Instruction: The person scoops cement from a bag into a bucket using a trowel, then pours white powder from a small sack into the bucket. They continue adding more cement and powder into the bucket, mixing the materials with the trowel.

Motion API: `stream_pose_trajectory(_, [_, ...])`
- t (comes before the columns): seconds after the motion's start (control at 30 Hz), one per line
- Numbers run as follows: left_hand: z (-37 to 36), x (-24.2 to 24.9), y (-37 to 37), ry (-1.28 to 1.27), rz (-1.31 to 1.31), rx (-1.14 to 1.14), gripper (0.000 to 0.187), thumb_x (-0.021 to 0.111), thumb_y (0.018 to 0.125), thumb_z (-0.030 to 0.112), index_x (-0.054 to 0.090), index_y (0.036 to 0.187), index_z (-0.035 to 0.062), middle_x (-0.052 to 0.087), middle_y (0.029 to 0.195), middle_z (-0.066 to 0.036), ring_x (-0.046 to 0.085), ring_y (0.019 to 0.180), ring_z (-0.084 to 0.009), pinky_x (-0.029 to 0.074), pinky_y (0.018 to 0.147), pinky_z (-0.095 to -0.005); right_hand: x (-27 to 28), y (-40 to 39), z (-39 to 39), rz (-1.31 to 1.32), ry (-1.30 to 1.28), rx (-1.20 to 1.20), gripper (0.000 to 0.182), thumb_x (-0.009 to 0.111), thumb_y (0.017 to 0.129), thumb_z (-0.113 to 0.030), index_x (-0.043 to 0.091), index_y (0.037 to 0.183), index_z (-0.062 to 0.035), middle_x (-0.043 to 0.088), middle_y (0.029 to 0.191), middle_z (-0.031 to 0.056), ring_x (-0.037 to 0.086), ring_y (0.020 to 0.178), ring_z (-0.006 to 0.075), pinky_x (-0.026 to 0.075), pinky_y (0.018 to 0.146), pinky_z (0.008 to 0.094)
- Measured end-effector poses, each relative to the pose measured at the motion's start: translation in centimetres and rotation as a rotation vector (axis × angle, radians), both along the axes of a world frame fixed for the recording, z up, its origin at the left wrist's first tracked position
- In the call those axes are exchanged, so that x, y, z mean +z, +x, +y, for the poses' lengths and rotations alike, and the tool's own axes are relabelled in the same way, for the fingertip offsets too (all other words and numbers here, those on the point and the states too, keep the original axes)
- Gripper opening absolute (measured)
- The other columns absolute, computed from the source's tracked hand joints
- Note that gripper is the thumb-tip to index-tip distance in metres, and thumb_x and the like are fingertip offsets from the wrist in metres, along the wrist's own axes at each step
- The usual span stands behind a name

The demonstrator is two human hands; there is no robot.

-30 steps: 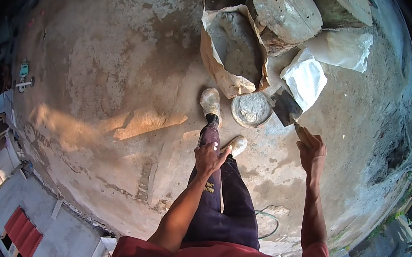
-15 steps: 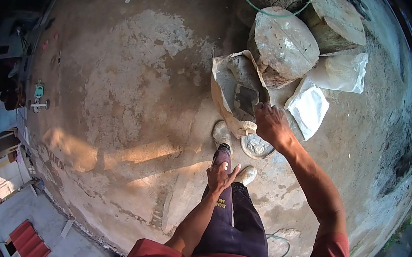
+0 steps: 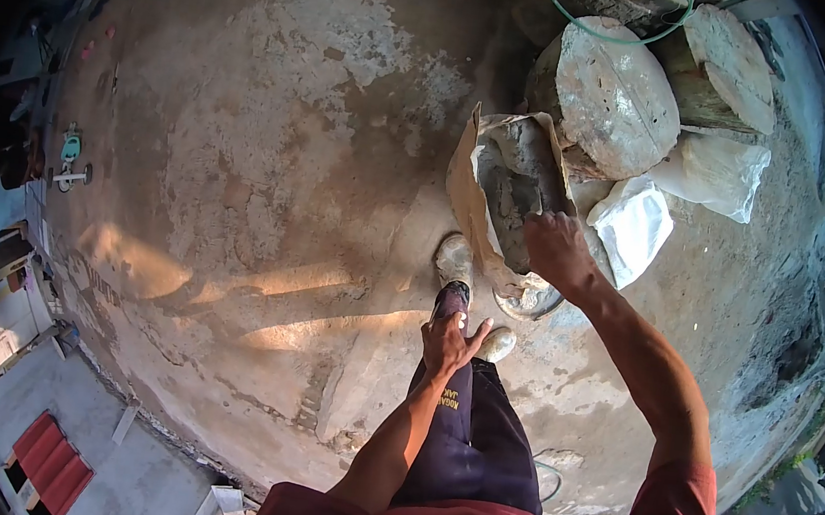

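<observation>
My right hand is closed at the near right rim of an open brown paper sack. It grips what looks like a trowel, whose dark blade lies tilted along the inside right wall; the handle is hidden in my fist. Grey cement-like powder lies in the sack. My left hand rests on my left leg near the knee, fingers spread, holding nothing. A round, powder-crusted lid or dish sits on the ground beneath my right hand, partly covered by the sack.
Behind the sack stand tree-stump-like blocks and a green hose. White plastic bags lie to the right. Stained concrete floor spreads leftward, with a small teal scooter far left. My shoes are close to the sack.
The trowel blade has swung from flat across the powder to upright by the sack's right side. My view has shifted, moving the sack rightward. My left hand stays on my leg.
</observation>
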State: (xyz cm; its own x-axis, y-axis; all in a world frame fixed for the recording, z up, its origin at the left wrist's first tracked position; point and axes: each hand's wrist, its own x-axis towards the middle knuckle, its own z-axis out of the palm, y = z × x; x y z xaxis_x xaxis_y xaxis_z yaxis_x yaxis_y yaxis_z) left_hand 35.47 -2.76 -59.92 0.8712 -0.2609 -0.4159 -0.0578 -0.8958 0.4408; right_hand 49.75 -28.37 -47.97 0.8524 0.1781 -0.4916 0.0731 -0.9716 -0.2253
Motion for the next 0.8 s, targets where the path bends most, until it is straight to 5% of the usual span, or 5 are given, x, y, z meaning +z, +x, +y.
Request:
stream_pose_trajectory(0.07, [-0.3,0.3,0.5,-0.023,-0.047,0.017,0.063,0.065,0.086,0.067,0.072,0.094,0.0048,0.073,0.083,-0.015,0.069,0.080,-0.0346,0.050,0.083,-0.0498,3.6,-1.2,-0.7,-0.090,-0.031,-0.187,0.012,0.060,0.086,-0.003,0.072,0.087,-0.0005,0.072,0.090,0.0183,0.072,0.086,0.0334,0.057,0.077,0.0453])
stream_pose_trajectory(0.27, [-1.1,0.0,0.4,-0.061,-0.081,-0.040,0.059,0.067,0.086,0.064,0.072,0.093,0.0053,0.073,0.081,-0.013,0.069,0.075,-0.0324,0.048,0.081,-0.0470,6.8,0.5,-2.0,0.039,-0.094,-0.052,0.010,0.065,0.085,-0.006,0.073,0.084,-0.0002,0.073,0.092,0.0181,0.074,0.086,0.0308,0.060,0.069,0.0429])
stream_pose_trajectory(0.43, [-0.6,1.0,0.5,-0.048,-0.074,-0.044,0.059,0.067,0.086,0.064,0.072,0.091,0.0054,0.073,0.082,-0.014,0.069,0.076,-0.0325,0.048,0.080,-0.0468,-3.4,2.1,0.3,0.052,0.001,-0.007,0.009,0.068,0.083,-0.008,0.074,0.085,-0.0018,0.073,0.093,0.0189,0.075,0.087,0.0316,0.060,0.072,0.0428])
stream_pose_trajectory(0.63, [-0.8,1.1,1.7,-0.051,0.001,-0.017,0.058,0.065,0.087,0.065,0.070,0.092,0.0077,0.073,0.087,-0.014,0.069,0.078,-0.0342,0.048,0.078,-0.0463,-7.7,-2.8,1.4,-0.023,0.057,-0.437,0.013,0.067,0.078,-0.006,0.074,0.087,-0.0002,0.072,0.092,0.0210,0.072,0.085,0.0394,0.060,0.076,0.0463])
stream_pose_trajectory(0.8, [-0.5,0.9,1.7,0.031,0.158,-0.040,0.071,0.058,0.087,0.072,0.072,0.109,0.0053,0.074,0.099,-0.019,0.069,0.094,-0.0372,0.049,0.090,-0.0500,-12.3,-2.0,4.6,0.071,0.090,-0.720,0.022,0.066,0.076,-0.012,0.073,0.094,0.0003,0.071,0.099,0.0239,0.070,0.094,0.0407,0.057,0.085,0.0491])
